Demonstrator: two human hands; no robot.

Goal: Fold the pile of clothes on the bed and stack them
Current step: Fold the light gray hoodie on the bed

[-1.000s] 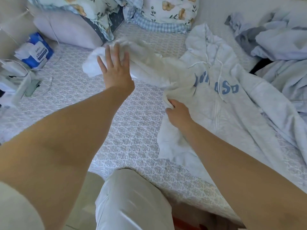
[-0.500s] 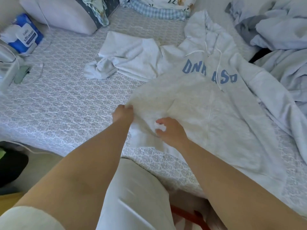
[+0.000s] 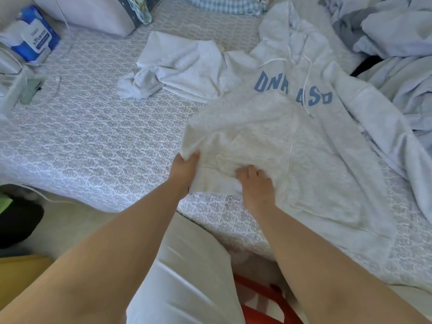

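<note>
A pale grey zip hoodie (image 3: 315, 146) with blue letters lies face up across the bed, hood toward the pillows, its left sleeve spread out to the left. My left hand (image 3: 184, 167) pinches the hoodie's near left side edge close to the hem. Just to its right, my right hand (image 3: 254, 181) presses down on the front near the hem, fingers curled into the fabric. A heap of pale blue and grey clothes (image 3: 392, 36) sits at the far right of the bed.
The patterned bed sheet (image 3: 93, 136) shows bare on the left. A blue and white pack (image 3: 35, 36), a cable and a phone-like object (image 3: 31, 91) lie at the far left edge. Pillows (image 3: 93, 12) line the head. A red basket rim (image 3: 264, 291) sits below by my legs.
My left hand came back from the spread sleeve to the hoodie's near edge and gripped it. The right hand shifted down toward the hem. The body of the hoodie now lies flatter.
</note>
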